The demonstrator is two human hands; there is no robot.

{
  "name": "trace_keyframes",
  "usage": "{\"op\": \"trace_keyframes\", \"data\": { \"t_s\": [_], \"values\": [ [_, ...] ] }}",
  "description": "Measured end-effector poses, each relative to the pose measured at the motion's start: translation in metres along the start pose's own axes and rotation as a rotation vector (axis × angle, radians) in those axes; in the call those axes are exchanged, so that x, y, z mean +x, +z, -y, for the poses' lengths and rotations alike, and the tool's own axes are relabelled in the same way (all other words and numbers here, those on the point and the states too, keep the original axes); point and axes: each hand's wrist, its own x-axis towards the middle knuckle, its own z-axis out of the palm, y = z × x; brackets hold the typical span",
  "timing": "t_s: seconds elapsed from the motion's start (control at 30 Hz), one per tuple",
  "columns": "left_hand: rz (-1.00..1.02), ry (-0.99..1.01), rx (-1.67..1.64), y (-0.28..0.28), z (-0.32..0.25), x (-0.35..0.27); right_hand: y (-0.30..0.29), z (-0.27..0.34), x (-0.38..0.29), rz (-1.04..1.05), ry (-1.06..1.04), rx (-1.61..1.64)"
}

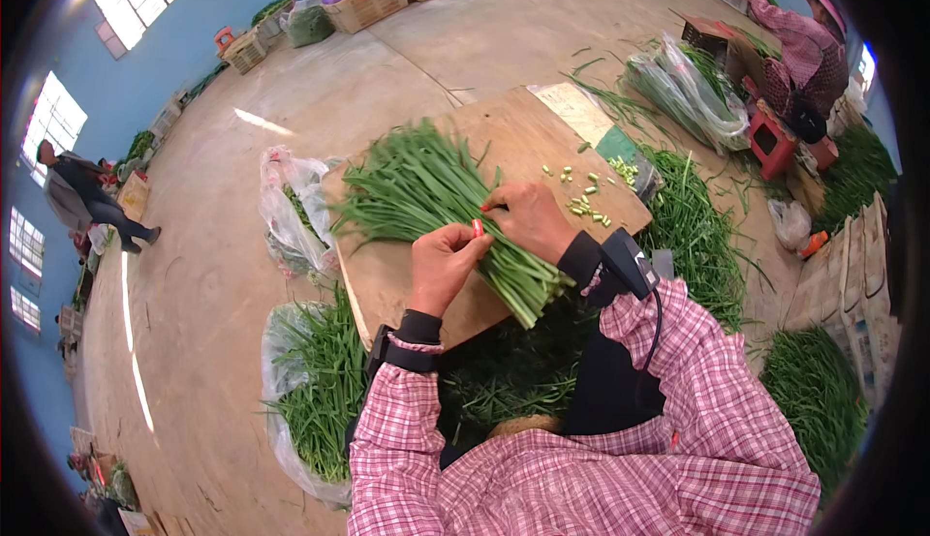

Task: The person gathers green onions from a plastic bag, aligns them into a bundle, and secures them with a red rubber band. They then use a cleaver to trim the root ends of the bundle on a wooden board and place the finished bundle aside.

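A bundle of green garlic chives [429,187] lies slantwise across a wooden board [407,296], leaves at the far left and cut stems towards me. My left hand [445,264] is beside the bundle, pinching the end of a red tape strip [477,228] between thumb and forefinger. My right hand [534,220] rests over the stems from the other side, fingers curled, with a bit of red at its fingertips. How far the strip passes around the bundle is hidden. Short cut stem ends [585,202] are scattered on the board to the right of my right hand.
Loose chives [690,231] are heaped right of the board. Plastic bags of greens [312,391] stand at its left. A co-worker [799,64] sits at the upper right near a red stool [771,140]. Another person [87,187] walks at the far left. Crates [367,2] line the wall.
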Motion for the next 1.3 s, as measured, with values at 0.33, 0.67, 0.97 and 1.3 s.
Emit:
{"op": "trace_keyframes", "data": {
  "t_s": [0.33,0.67,0.97,1.3],
  "values": [
    [-0.233,-0.005,0.295,0.05,0.0,0.004,-0.035,-0.005,-0.013,-0.048,0.214,-0.125],
    [-0.124,0.06,-0.163,0.041,0.016,-0.018,0.001,0.018,-0.042,-0.309,-0.216,-0.261],
    [-0.109,0.194,0.313,0.052,-0.001,-0.012,-0.008,0.011,-0.037,-0.227,-0.074,-0.418],
    [-0.19,0.307,0.162,0.059,-0.005,0.0,0.003,-0.01,-0.042,-0.412,-0.125,-0.119]
  ]
}}
